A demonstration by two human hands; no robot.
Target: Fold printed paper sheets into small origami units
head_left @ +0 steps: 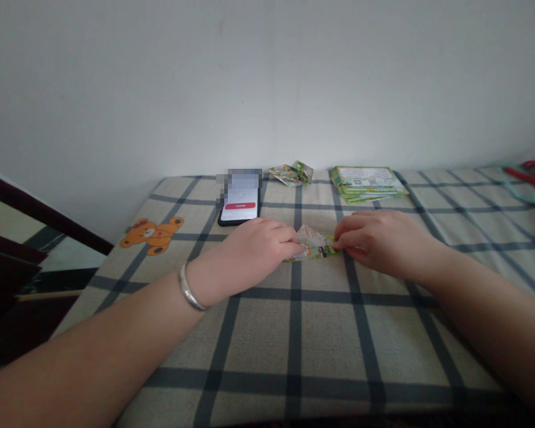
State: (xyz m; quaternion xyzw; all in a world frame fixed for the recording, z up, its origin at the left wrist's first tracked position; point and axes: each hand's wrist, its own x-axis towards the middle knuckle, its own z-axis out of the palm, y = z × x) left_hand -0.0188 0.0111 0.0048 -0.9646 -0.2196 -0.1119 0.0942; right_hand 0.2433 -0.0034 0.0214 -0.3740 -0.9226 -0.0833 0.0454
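Observation:
A small printed green-and-white paper point(314, 245), partly folded, lies on the checked cloth point(294, 333). My left hand point(254, 249), with a silver bangle on its wrist, is curled and pinches the paper's left end. My right hand point(381, 241) is curled too and pinches the paper's right end. Both hands rest on the cloth.
A phone point(241, 202) with a lit screen lies behind my left hand. Folded paper pieces point(292, 173) and a stack of printed leaflets point(366, 183) lie near the wall. Red and teal hangers point(532, 172) sit far right. A bear print point(153, 234) marks the cloth; its edge drops off left.

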